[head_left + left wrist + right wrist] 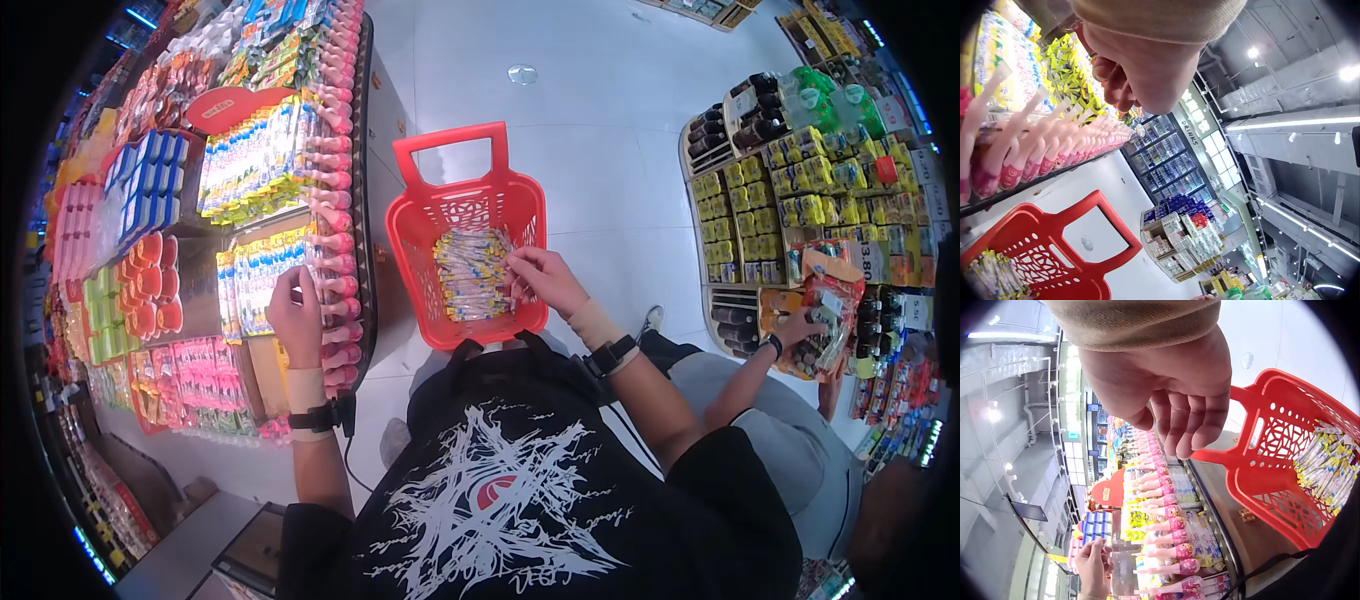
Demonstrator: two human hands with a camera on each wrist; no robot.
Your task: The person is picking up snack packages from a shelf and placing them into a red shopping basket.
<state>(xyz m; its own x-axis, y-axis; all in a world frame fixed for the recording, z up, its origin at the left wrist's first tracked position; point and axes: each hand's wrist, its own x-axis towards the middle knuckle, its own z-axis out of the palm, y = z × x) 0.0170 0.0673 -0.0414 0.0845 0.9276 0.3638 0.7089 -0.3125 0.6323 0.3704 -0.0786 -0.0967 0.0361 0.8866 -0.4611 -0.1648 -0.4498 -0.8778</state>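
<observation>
The left hand is raised beside the shelf display, in front of packets of wrapped candy sticks; its fingers bend loosely, and nothing shows in them in the left wrist view. Over the right side of the red basket hangs the right hand, palm down. In the right wrist view, the fingers of the right hand droop in a relaxed curve and hold nothing visible. Many wrapped sticks with yellow and blue print lie in the basket; the same sticks show in the right wrist view.
Pink bottle-shaped items line the display's edge on the left. A drinks and snacks shelf stands on the right. Another person's hand is at orange packages there. Pale floor lies between the displays.
</observation>
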